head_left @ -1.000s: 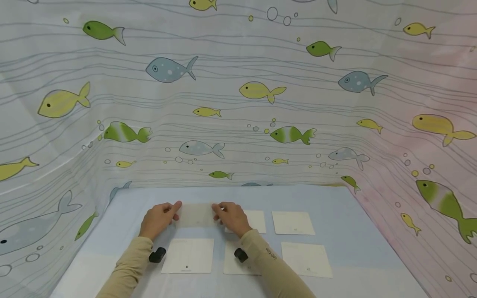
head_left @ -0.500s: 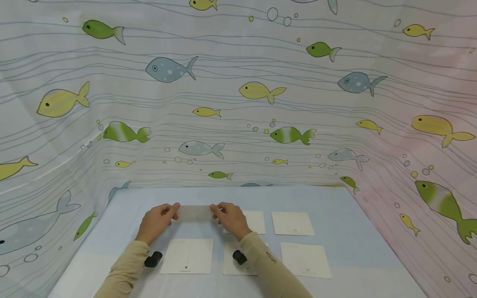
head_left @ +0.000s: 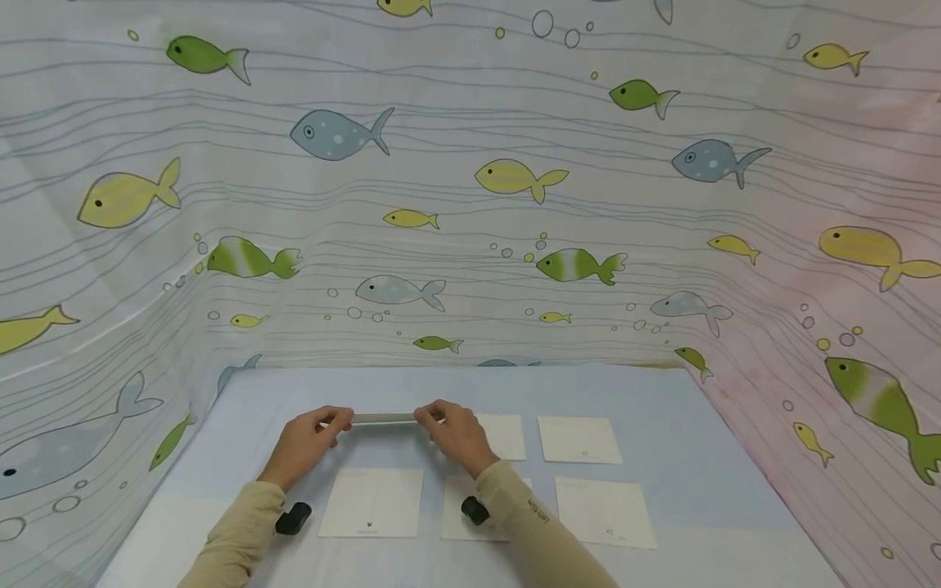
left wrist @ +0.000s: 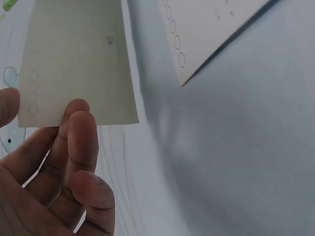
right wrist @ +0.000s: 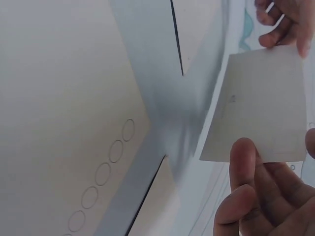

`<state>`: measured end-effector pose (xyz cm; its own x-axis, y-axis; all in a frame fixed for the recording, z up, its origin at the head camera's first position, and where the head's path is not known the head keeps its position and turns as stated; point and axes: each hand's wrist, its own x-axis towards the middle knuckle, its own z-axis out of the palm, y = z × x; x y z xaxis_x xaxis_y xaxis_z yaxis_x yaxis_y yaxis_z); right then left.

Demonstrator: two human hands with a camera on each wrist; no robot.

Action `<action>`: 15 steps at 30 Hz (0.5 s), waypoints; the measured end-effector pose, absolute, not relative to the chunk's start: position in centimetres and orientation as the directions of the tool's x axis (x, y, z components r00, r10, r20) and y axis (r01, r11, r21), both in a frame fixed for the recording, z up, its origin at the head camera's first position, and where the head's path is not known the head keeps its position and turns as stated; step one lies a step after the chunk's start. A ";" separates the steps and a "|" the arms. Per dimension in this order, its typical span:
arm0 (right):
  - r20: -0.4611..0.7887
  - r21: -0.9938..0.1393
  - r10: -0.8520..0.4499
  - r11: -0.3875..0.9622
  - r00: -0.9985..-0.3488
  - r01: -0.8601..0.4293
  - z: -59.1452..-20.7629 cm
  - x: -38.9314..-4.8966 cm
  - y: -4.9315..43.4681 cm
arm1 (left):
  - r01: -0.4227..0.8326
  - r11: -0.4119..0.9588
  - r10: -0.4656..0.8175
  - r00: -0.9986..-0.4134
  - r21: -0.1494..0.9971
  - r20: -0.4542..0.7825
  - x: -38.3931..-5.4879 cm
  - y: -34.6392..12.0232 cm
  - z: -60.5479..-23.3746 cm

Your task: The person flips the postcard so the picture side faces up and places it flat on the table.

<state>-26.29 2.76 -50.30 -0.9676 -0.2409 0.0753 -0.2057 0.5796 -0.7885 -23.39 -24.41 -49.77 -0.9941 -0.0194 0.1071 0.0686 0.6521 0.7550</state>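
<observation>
A pale cream postcard is held above the back left of the table by its two short ends, seen almost edge-on in the head view. My left hand pinches its left end between thumb and fingers. The right end is pinched by my right hand in the same way. In the left wrist view the postcard shows a row of printed ovals and a small mark. In the right wrist view the postcard's face is tilted up from the table.
Several similar postcards lie flat in two rows: a front left postcard, a front right postcard and a back right postcard. My right arm partly covers two more. The pale blue table meets a fish-patterned curtain.
The held postcard has tilted from showing its face to nearly edge-on in the head view. My left wrist has moved slightly left; both hands keep their pinch.
</observation>
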 end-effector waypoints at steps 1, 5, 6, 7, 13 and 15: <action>0.074 -0.784 -0.249 0.584 -0.966 -0.210 -50.3 -26.2 2.8 | 0.070 0.652 -0.017 -0.994 0.755 0.107 -23.3 -24.5 -49.9; 0.068 -0.772 -0.290 0.591 -0.954 -0.235 -50.4 -25.9 2.8 | 0.085 0.662 0.001 -0.994 0.745 0.113 -23.1 -25.0 -50.4; 0.063 -0.769 -0.300 0.593 -0.952 -0.238 -50.3 -25.8 2.8 | 0.094 0.668 0.005 -0.993 0.738 0.122 -23.0 -25.1 -50.5; 0.060 -0.766 -0.311 0.595 -0.948 -0.244 -50.3 -25.7 2.9 | 0.104 0.675 0.012 -0.991 0.730 0.131 -23.0 -25.1 -50.5; 0.041 -0.744 -0.347 0.615 -0.937 -0.260 -50.4 -25.3 3.0 | 0.143 0.753 0.056 -0.986 0.642 0.155 -22.5 -25.3 -50.5; 0.038 -0.738 -0.345 0.623 -0.938 -0.260 -50.5 -25.2 3.0 | 0.145 0.768 0.072 -0.987 0.624 0.142 -22.4 -25.3 -50.6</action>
